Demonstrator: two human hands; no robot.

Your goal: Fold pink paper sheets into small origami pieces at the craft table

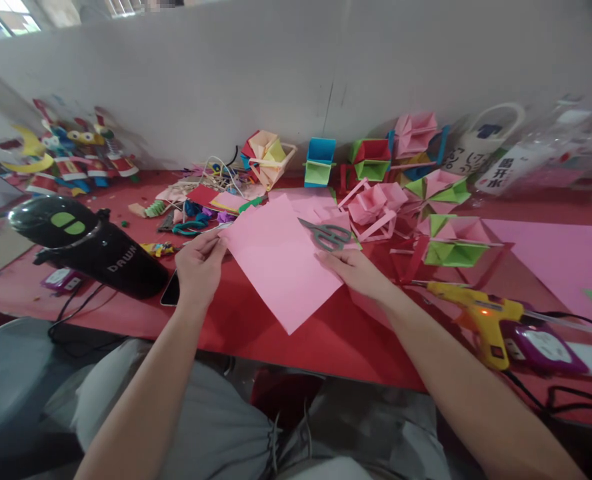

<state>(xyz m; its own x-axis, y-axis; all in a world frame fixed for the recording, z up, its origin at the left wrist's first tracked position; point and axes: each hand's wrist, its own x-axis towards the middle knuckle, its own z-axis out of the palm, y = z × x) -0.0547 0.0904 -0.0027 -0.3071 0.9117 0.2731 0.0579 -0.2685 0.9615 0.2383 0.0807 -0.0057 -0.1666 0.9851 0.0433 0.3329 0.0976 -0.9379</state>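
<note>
Two hands pinch a pink sheet of paper above a red tabletop.
The left hand point(202, 262) grips the left corner of the pink sheet point(281, 263) between thumb and fingers; the right hand point(359, 270) pinches its right edge, thumb on top. The sheet is held over the tabletop point(321, 353), one corner pointing toward the person. Grey-handled scissors point(332, 237) lie just beyond the right hand; whether they touch it I cannot tell. Farther out, a black tumbler point(126, 263) leans at left, a yellow glue gun point(481, 312) lies at right, and folded-paper models point(320, 162) stand near the wall point(276, 73).
</note>
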